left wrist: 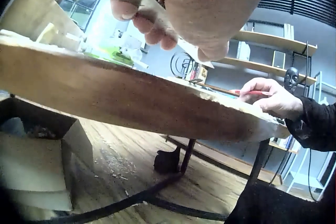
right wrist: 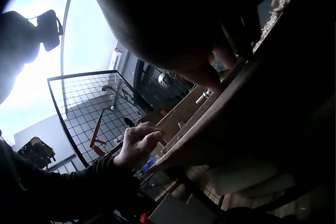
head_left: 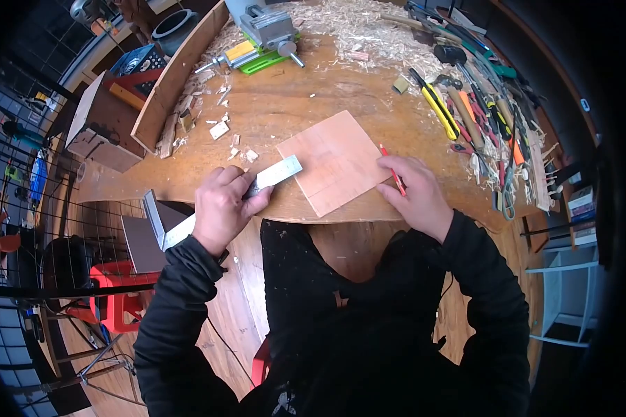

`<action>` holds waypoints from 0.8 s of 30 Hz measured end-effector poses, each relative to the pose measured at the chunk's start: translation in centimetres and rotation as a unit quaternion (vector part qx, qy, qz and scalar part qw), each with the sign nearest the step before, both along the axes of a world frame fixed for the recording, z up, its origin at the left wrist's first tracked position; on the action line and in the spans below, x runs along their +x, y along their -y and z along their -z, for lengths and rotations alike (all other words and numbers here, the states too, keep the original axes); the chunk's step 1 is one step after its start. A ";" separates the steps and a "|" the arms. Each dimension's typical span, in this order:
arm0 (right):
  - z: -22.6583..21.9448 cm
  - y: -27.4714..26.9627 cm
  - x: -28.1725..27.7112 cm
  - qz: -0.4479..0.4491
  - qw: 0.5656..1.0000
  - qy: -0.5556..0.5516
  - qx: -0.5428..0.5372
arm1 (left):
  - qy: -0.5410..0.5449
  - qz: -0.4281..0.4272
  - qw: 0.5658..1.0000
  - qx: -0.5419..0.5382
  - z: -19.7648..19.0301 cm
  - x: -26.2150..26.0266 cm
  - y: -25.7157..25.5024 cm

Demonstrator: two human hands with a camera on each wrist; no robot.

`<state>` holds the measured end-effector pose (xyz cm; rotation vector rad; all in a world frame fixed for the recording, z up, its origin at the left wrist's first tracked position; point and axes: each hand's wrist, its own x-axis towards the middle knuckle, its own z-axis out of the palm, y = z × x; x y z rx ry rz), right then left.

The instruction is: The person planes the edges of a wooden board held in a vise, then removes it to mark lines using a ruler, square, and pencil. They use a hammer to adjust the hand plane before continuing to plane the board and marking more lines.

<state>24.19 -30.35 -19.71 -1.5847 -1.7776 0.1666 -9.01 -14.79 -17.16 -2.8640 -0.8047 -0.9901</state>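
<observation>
In the head view my left hand grips a steel carpenter's square by its long blade, whose end overlaps the left edge of a thin square wooden board. The square's other leg sticks out past the wrist, off the table edge. Numbers show on the blade in the left wrist view, above the curled fingers. My right hand pinches a red pencil at the board's right corner, thumb and fingertips right at its edge. The right wrist view is dark, hiding the pencil.
A drill-press vise on a green base stands at the far side of the wooden table. Wood shavings lie behind it. To the right are a yellow utility knife and several hand tools. A wooden box stands left.
</observation>
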 end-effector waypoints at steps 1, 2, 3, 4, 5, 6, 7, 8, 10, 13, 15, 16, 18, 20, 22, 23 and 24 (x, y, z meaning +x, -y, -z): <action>0.0 -0.1 0.0 0.000 1.000 0.003 -0.002 | -0.005 0.001 1.000 -0.009 0.1 -0.1 0.1; -0.1 -0.1 0.0 -0.002 1.000 0.004 -0.001 | -0.010 0.001 1.000 -0.017 0.2 -0.1 0.0; -0.3 -0.1 0.0 0.001 1.000 0.006 -0.012 | -0.009 -0.001 1.000 -0.015 0.2 -0.1 0.0; -0.3 -0.1 0.0 0.003 1.000 0.008 -0.024 | 0.003 -0.005 1.000 -0.012 0.3 0.1 -0.2; -0.3 -0.1 0.0 0.001 1.000 0.009 -0.023 | 0.015 -0.009 1.000 -0.010 0.4 0.2 -0.2; -0.2 -0.1 0.0 0.001 1.000 0.010 -0.020 | 0.015 -0.011 1.000 -0.009 0.4 0.2 -0.2; -0.1 -0.1 0.0 0.001 1.000 0.010 -0.017 | 0.017 -0.011 1.000 -0.012 0.4 0.3 -0.2; -0.2 0.0 -0.1 0.000 1.000 0.010 -0.016 | 0.019 -0.010 1.000 -0.016 0.3 0.3 -0.2; -0.3 0.1 -0.3 0.002 1.000 0.006 -0.009 | 0.019 -0.015 0.999 -0.023 0.3 0.2 0.0; -0.1 0.2 -0.6 -0.001 1.000 0.018 0.020 | 0.055 -0.030 0.997 -0.050 0.4 0.1 0.5; -0.5 0.7 -1.1 -0.006 1.000 0.025 0.009 | 0.092 -0.041 0.993 -0.069 0.4 0.2 1.1; -0.9 1.0 -1.4 -0.011 0.999 0.032 -0.003 | 0.141 -0.069 0.979 -0.129 0.3 0.2 1.7; -1.8 1.3 -2.4 0.007 0.997 0.061 0.052 | 0.242 -0.100 0.931 -0.256 -0.7 1.0 3.2; -2.6 2.3 -3.8 0.023 0.990 0.088 0.109 | 0.259 -0.108 0.913 -0.296 -1.3 1.2 4.0; -2.8 4.8 -6.1 -0.004 0.983 -0.170 -0.074 | 0.297 -0.078 0.881 -0.361 -1.4 2.0 4.3; -2.3 5.4 -7.8 -0.035 0.982 -0.176 -0.063 | 0.307 -0.046 0.855 -0.414 -2.3 2.8 4.7; -1.1 5.7 -9.2 -0.081 0.981 -0.177 0.015 | 0.301 -0.063 0.818 -0.486 -3.4 3.7 5.0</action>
